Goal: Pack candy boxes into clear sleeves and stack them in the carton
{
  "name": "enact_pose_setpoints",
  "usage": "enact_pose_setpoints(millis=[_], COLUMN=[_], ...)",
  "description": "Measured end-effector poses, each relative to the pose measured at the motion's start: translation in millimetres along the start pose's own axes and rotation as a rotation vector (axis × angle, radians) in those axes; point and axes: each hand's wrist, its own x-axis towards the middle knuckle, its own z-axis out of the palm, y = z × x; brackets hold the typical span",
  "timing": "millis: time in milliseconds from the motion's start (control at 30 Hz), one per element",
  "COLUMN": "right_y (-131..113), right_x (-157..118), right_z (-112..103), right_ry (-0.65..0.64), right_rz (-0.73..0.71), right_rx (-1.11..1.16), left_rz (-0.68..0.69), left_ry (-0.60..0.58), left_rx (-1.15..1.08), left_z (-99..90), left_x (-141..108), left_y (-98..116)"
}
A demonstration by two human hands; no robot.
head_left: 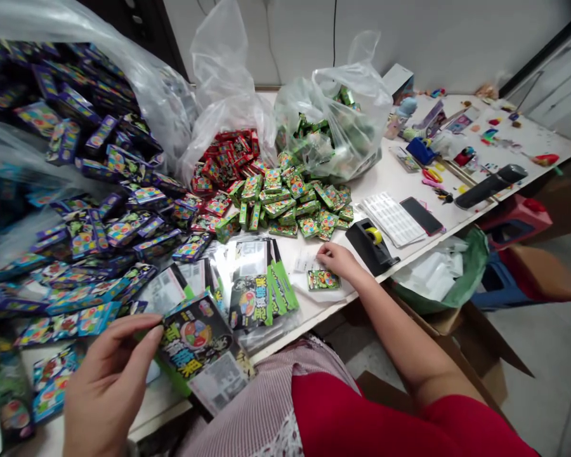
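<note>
Black-and-green pouch pinched in left hand, grip closed; right hand, grip nearly closed at clear packet, can't tell if holding; one green box on white sheet, more pouches, heaped green boxes on desk, plenty looks undone.

**Left hand pinches close in, right hand reaches out**

The left hand is raised near the body, its thumb and index finger closed in a pinch pointing inward. The bare right forearm stretches forward, elbow bent, the right hand's fingers curled and pointing toward the person's left.
</note>
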Motion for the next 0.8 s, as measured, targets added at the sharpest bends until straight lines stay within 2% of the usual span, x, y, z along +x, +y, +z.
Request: enact_pose_setpoints(millis=[100, 200, 267, 367, 467, 533, 633, 800], right_y=[3, -22, -60, -134, -198, -225, -241, -243], right_x=[-5, -14, -22, -34, -38, -35, -26, -19], right_z=[-10, -18, -19, -11, 8, 23, 43, 55], right_ry=[-0.041, -0.094, -0.206, -0.459, -0.63, -0.695, -0.759, -0.765], right_rz=[0.023, -0.039, -0.202, -0.508, -0.704, -0.749, -0.727, -0.695], right_rx=[0.104, 0.201, 0.321, 0.472, 0.37, 0.249, 0.083, 0.001], left_rz=[-0.042, 0.033, 0.087, 0.135, 0.129, 0.117, 0.108, 0.097], left_ry=[-0.012, -0.057, -0.085, -0.12, -0.144, -0.16, -0.182, -0.18], left_rx=[-0.011, -0.089, -0.134, -0.159, -0.186, -0.212, -0.249, -0.297], left_z=[4.1, 10.0, 13.4, 15.5, 13.7, 11.0, 6.9, 5.1], left_x=[3, 6, 6, 5, 3, 0, -2, -2], left_y=[6, 9, 11, 14, 17, 18, 18, 16])
